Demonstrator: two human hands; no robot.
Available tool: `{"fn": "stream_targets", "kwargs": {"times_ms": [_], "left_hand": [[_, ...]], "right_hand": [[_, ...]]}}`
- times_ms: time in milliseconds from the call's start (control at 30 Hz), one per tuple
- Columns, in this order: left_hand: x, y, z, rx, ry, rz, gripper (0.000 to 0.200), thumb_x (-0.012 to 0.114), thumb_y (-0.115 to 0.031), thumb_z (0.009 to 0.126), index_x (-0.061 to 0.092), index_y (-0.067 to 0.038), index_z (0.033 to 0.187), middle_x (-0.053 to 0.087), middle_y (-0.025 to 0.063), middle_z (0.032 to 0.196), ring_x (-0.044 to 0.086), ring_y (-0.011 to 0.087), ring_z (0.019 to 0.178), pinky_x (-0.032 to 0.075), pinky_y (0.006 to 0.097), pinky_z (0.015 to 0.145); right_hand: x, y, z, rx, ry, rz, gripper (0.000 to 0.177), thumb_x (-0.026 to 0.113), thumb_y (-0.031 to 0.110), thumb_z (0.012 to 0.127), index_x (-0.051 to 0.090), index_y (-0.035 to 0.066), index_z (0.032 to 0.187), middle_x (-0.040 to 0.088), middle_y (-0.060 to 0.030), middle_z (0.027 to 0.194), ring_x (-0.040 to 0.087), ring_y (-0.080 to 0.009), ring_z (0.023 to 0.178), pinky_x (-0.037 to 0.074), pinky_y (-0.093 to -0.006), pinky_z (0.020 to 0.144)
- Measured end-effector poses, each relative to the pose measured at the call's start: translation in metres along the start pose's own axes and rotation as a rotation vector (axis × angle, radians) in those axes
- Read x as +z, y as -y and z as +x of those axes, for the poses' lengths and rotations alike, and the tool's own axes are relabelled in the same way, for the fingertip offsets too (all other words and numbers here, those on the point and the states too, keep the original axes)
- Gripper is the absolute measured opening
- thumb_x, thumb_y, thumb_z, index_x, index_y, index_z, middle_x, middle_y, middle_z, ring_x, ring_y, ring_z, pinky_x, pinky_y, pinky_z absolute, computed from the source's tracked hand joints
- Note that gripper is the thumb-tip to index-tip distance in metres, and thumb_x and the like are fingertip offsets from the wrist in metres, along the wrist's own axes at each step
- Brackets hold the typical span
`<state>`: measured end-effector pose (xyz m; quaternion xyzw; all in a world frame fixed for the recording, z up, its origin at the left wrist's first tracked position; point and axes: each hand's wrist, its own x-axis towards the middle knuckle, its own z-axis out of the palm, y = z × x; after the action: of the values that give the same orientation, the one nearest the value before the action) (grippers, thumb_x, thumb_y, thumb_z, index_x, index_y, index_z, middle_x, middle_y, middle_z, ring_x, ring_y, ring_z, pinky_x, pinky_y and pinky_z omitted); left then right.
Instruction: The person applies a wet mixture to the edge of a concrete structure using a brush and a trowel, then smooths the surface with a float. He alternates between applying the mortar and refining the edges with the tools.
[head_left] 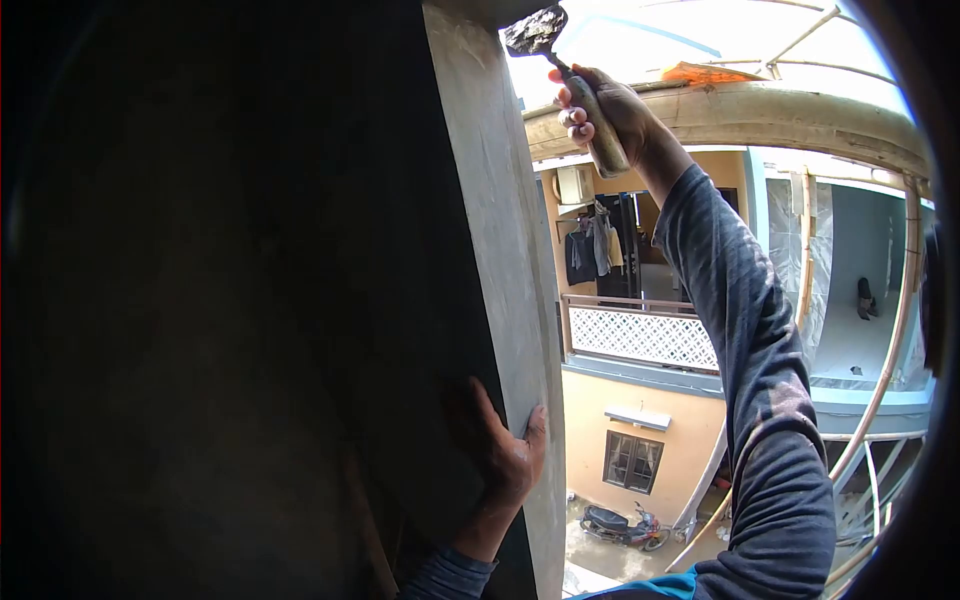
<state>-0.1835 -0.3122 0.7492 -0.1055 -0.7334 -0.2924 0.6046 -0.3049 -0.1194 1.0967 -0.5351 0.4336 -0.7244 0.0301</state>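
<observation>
The grey column looks skimmed smooth down its lit face (its top corner seems left to do). The left hand lies flat on its edge, grip spread, holding nothing. The right hand, raised high, wraps its grip round a trowel carrying dark mortar at the column's top.

The trowel has a wooden handle, worn and dull brown. Its blade is dark metal, with a rough, lumpy grey blob of cement on it. The pillar is grey cement. Its lit face looks quite smooth and matt, with faint streaks. The sleeve is soft dark cloth, dusty with pale specks. The beam looks like rough, pale wood.
</observation>
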Motion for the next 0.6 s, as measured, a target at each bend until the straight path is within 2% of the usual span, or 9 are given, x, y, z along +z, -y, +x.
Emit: {"fn": "stream_targets", "kwargs": {"times_ms": [133,200,300,367,433,467,533,600], "left_hand": [[0.000,0.003,-0.004,-0.040,0.020,0.010,0.090,0.073,-0.026,0.078,0.020,0.006,0.144,0.024,0.0368,0.143,0.022,0.0528,0.133,0.015,0.0560,0.111],[0.000,0.005,-0.002,-0.061,0.046,0.024,0.091,0.072,-0.026,0.077,0.019,0.008,0.144,0.021,0.0358,0.145,0.019,0.0519,0.135,0.013,0.0554,0.112],[0.004,0.014,-0.005,-0.063,0.041,-0.028,0.092,0.072,-0.025,0.078,0.018,0.008,0.144,0.020,0.0353,0.146,0.019,0.0513,0.135,0.012,0.0551,0.112],[0.002,0.008,-0.002,-0.064,0.041,-0.061,0.091,0.072,-0.023,0.078,0.018,0.008,0.145,0.021,0.0351,0.146,0.019,0.0511,0.136,0.012,0.0551,0.112],[-0.005,-0.001,0.001,-0.033,0.052,0.054,0.089,0.071,-0.020,0.079,0.018,0.007,0.145,0.021,0.0350,0.145,0.018,0.0504,0.136,0.012,0.0544,0.113],[-0.007,-0.004,0.002,-0.034,0.054,0.046,0.089,0.071,-0.020,0.079,0.018,0.007,0.145,0.021,0.0350,0.145,0.018,0.0504,0.136,0.012,0.0544,0.113],[-0.010,-0.009,0.005,0.017,0.015,0.116,0.090,0.072,-0.016,0.077,0.018,0.007,0.144,0.026,0.0331,0.145,0.024,0.0465,0.136,0.016,0.0479,0.114],[-0.011,-0.008,0.004,0.009,0.036,0.077,0.089,0.071,-0.017,0.078,0.016,0.007,0.145,0.023,0.0332,0.146,0.020,0.0474,0.137,0.013,0.0502,0.114]], "right_hand": [[-0.010,0.010,0.004,0.038,0.103,0.123,0.030,0.037,0.031,0.101,0.049,0.007,0.112,0.060,-0.0047,0.077,0.057,-0.0111,0.055,0.049,-0.0230,0.041],[-0.020,0.022,-0.001,0.013,0.243,0.242,0.030,0.036,0.031,0.102,0.049,0.006,0.111,0.059,-0.0057,0.078,0.058,-0.0121,0.056,0.049,-0.0232,0.042],[-0.021,0.049,-0.025,-0.014,0.287,0.290,0.031,0.035,0.031,0.102,0.050,0.006,0.112,0.059,-0.0066,0.078,0.058,-0.0128,0.058,0.048,-0.0227,0.043],[-0.030,0.077,-0.043,-0.008,0.419,0.331,0.029,0.040,0.029,0.100,0.053,0.006,0.111,0.059,-0.0062,0.082,0.057,-0.0140,0.065,0.048,-0.0239,0.049],[-0.036,0.106,-0.065,-0.069,0.455,0.304,0.029,0.039,0.028,0.100,0.055,0.006,0.111,0.059,-0.0070,0.083,0.056,-0.0144,0.067,0.047,-0.0234,0.052],[-0.039,0.119,-0.076,-0.131,0.453,0.286,0.030,0.039,0.028,0.100,0.055,0.005,0.111,0.059,-0.0073,0.083,0.056,-0.0147,0.068,0.047,-0.0238,0.052],[-0.046,0.139,-0.100,-0.266,0.420,0.247,0.030,0.038,0.027,0.100,0.056,0.004,0.109,0.059,-0.0082,0.086,0.056,-0.0155,0.070,0.048,-0.0256,0.053],[-0.056,0.148,-0.117,-0.310,0.277,0.244,0.029,0.040,0.027,0.100,0.057,0.005,0.106,0.059,-0.0071,0.083,0.055,-0.0163,0.065,0.049,-0.0272,0.053]]}}
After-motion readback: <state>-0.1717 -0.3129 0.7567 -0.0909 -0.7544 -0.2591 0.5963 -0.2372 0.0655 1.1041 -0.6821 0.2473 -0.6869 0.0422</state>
